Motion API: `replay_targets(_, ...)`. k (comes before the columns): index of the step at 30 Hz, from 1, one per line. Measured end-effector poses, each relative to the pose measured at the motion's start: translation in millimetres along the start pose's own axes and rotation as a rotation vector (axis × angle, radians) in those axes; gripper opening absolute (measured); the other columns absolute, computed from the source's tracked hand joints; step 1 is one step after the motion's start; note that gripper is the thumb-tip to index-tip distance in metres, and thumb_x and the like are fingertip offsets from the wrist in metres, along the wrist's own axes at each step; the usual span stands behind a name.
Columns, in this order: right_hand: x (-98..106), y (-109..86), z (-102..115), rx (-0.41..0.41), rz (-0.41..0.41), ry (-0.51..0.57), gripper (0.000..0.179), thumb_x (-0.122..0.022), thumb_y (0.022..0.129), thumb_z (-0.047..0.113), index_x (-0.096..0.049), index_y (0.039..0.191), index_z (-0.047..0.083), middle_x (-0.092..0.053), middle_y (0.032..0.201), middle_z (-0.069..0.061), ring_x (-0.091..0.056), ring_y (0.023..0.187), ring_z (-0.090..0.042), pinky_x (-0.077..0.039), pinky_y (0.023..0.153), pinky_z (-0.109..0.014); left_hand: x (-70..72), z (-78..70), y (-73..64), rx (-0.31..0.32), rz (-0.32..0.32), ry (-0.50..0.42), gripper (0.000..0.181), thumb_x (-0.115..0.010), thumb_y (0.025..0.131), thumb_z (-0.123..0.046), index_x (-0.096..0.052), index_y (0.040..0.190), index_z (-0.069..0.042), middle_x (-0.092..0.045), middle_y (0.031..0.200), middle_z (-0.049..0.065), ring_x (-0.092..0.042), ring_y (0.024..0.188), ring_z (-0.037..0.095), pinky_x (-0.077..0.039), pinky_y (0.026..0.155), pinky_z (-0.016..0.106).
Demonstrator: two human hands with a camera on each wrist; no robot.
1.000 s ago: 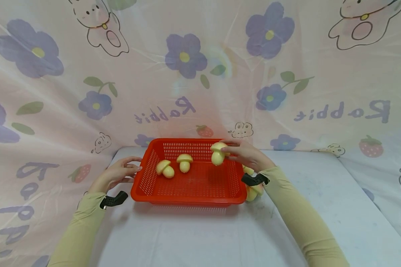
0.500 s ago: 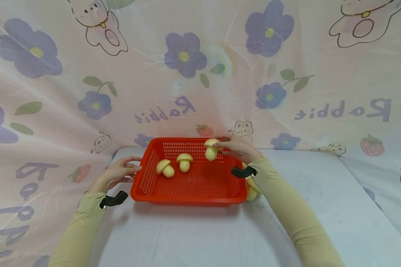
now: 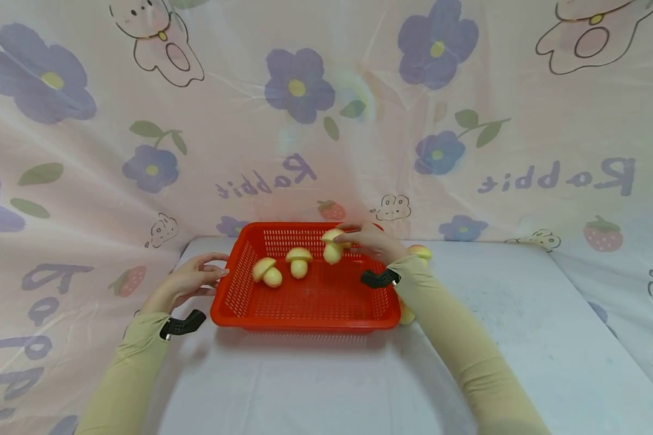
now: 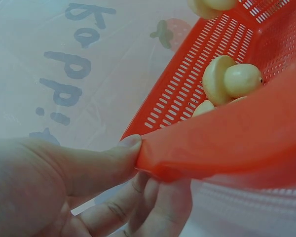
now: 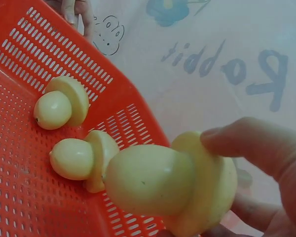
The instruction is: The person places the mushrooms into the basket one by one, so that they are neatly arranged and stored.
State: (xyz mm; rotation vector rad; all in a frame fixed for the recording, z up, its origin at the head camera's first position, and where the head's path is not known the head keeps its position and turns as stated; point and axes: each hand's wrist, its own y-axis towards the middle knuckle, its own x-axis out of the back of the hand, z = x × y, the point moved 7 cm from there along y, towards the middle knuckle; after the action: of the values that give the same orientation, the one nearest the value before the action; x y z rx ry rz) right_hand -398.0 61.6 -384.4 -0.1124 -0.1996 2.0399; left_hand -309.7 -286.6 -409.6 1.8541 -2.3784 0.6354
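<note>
My right hand (image 3: 374, 243) holds a pale yellow mushroom (image 3: 332, 249) by its cap, above the back right of a red plastic basket (image 3: 305, 324). In the right wrist view, thumb and fingers pinch the cap, and the rounded stem (image 5: 148, 180) points into the basket. My left hand (image 3: 186, 283) grips the basket's left rim; in the left wrist view the thumb (image 4: 101, 163) lies over the rim and the fingers curl beneath it. Inside, a tilted mushroom (image 3: 267, 272) lies at the left, beside another mushroom (image 3: 298, 263) whose cap faces the back wall.
Right of the basket, a mushroom with a reddish-tinged cap (image 3: 419, 251) and another mushroom (image 3: 407, 313) show partly behind the right arm. The white table (image 3: 315, 380) reaches back to a printed cloth (image 3: 299, 139) hanging behind.
My right hand has moved left over the basket with the mushroom, bringing it closer to the two inside. The left hand has stayed at the left rim.
</note>
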Motion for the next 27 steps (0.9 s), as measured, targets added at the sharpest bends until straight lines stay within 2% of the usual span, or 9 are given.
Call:
replay_targets(7, -3, 8.8, -9, -0.085, -0.041, -0.029, 0.048, -0.07, 0.087, 0.007, -0.052, 0.131, 0.0, -0.055, 0.117, -0.011, -0.054, 0.087, -0.02, -0.04, 0.1, -0.047, -0.7, -2.4, -2.1, -0.005, 0.007, -0.015, 0.059, -0.061, 0.095, -0.019, -0.032, 0.143, -0.002, -0.065, 0.101, 0.01, -0.064, 0.082, 0.022, -0.056, 0.075, 0.037)
replay_targets(14, -4, 12.5, -14, -0.101, -0.035, -0.088, 0.049, -0.071, 0.086, 0.012, -0.053, 0.13, 0.0, -0.055, 0.114, -0.009, -0.052, 0.088, -0.019, -0.051, 0.079, -0.03, -1.8, -2.6, -3.2, -0.006, 0.014, -0.006, 0.059, -0.061, 0.095, -0.019, -0.032, 0.143, -0.002, -0.065, 0.101, 0.011, -0.064, 0.083, 0.024, -0.056, 0.075, 0.037)
replay_targets(21, -3, 15.4, -15, -0.135, -0.058, -0.084, 0.05, -0.073, 0.085, 0.013, -0.054, 0.13, 0.001, -0.054, 0.117, -0.01, -0.051, 0.089, -0.02, -0.048, 0.089, -0.036, -0.7, -1.4, -1.5, 0.0, 0.01, 0.0, 0.058, -0.061, 0.095, -0.019, -0.033, 0.143, -0.003, -0.065, 0.102, 0.011, -0.064, 0.086, 0.027, -0.056, 0.076, 0.038)
replay_targets(27, -5, 17.6, -16, -0.132, -0.051, -0.098, 0.051, -0.073, 0.085, 0.015, -0.054, 0.13, 0.001, -0.056, 0.12, -0.009, -0.052, 0.091, -0.019, -0.047, 0.089, -0.037, -0.6, -1.3, -1.4, 0.002, 0.001, 0.001, 0.059, -0.062, 0.095, -0.02, -0.033, 0.143, -0.004, -0.064, 0.102, 0.011, -0.063, 0.087, 0.028, -0.056, 0.076, 0.038)
